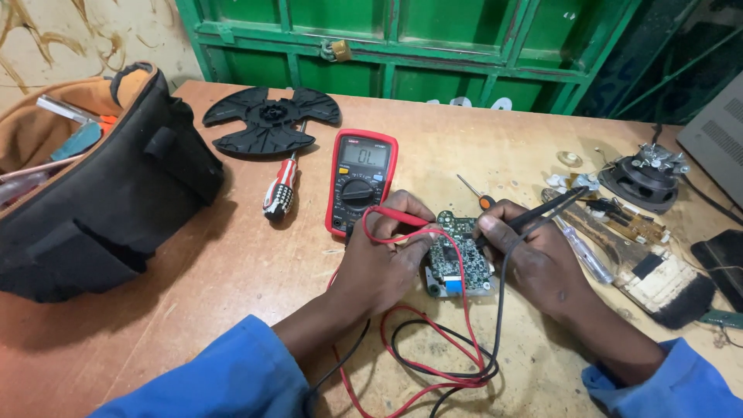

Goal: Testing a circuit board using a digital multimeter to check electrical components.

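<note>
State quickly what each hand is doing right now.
Left hand: closed on the red probe.
Right hand: closed on the black probe.

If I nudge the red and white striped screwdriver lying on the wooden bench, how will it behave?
The red and white striped screwdriver probably rolls sideways, since its handle looks round. It seems rigid and light. Its tip lies under the black plastic fan-shaped disc, which may shift too.

My left hand (381,267) and right hand (534,259) are bare, and both my forearms wear loose bright blue sleeves ending above the wrists.
</note>
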